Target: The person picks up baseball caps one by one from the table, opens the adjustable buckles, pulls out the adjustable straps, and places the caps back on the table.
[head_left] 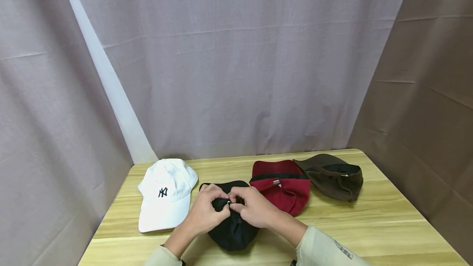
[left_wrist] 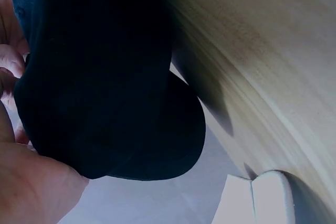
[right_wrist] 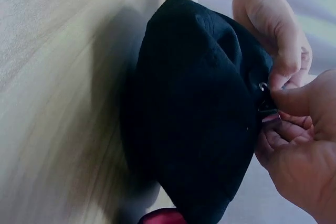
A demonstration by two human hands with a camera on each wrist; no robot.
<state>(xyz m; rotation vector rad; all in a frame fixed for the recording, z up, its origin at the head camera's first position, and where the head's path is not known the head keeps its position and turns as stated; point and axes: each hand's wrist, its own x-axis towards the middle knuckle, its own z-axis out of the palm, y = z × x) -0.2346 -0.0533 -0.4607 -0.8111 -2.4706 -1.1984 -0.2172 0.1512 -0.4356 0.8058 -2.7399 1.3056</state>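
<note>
A black cap [head_left: 233,235] is between both hands near the front middle of the table, its crown toward the wearer in the head view. My left hand [head_left: 207,210] pinches the cap's back edge between thumb and fingers. Facing it, my right hand [head_left: 256,207] pinches the same edge, where a small metal buckle [right_wrist: 270,118] shows in the right wrist view. Thumbs and fingertips of the two hands nearly meet there. The rounded brim [left_wrist: 184,135] appears in the left wrist view. How the strap runs through the buckle is hidden by the fingers.
To the left lies a white cap [head_left: 159,212] with a dark letter logo. A red cap [head_left: 286,196] sits just right of the black one, touching a brown cap [head_left: 334,186] farther right. The wooden table [head_left: 388,225] ends at grey curtains [head_left: 240,93] behind.
</note>
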